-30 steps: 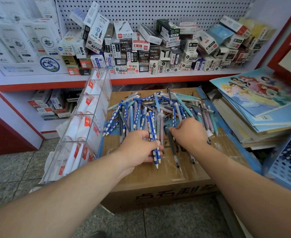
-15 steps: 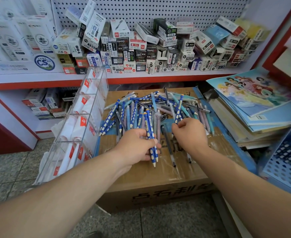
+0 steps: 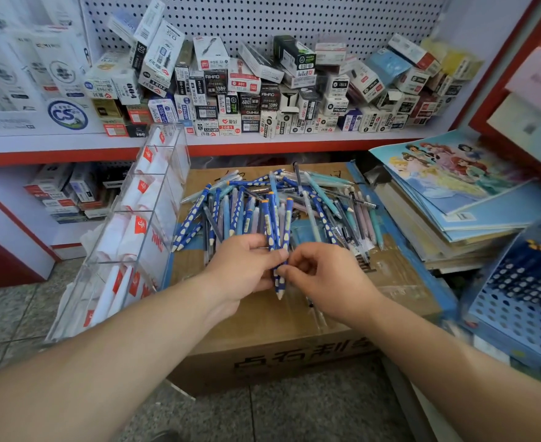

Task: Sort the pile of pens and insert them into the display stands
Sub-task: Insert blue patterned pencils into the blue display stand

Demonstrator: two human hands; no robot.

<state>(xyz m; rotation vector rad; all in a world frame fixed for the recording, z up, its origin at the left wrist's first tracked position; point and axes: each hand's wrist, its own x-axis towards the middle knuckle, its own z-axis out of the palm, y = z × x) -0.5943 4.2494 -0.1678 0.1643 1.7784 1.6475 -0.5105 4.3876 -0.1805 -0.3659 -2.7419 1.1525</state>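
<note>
- Head view: a big pile of mixed pens [image 3: 314,199], blue, teal, pink and grey, lies on top of the brown cardboard box [image 3: 263,333].
- The left hand [image 3: 247,266] is curled round a small bunch of blue pens with pale dots [image 3: 274,231], just above the near edge of the pile.
- The right hand [image 3: 323,279] pinches the low end of the same bunch with thumb and finger, as if to line the pens up.
- The job looks only just begun: a few matching pens are picked out, and most lie unsorted in the pile.
- The blue plastic display stand with round holes [image 3: 515,307] sits at the far right. It is blurry; dark pens seem to stand in its back rows, and the front holes look bare.
- A clear plastic display stand with sections [image 3: 167,186] leans at the left of the box, stuffed with white packets with red marks.
- A stack of books with a princess picture on top [image 3: 448,173] lies between the pile and the blue stand, so the hands must reach over it.
- Small pen boxes [image 3: 247,90] crowd the white shelf behind.
</note>
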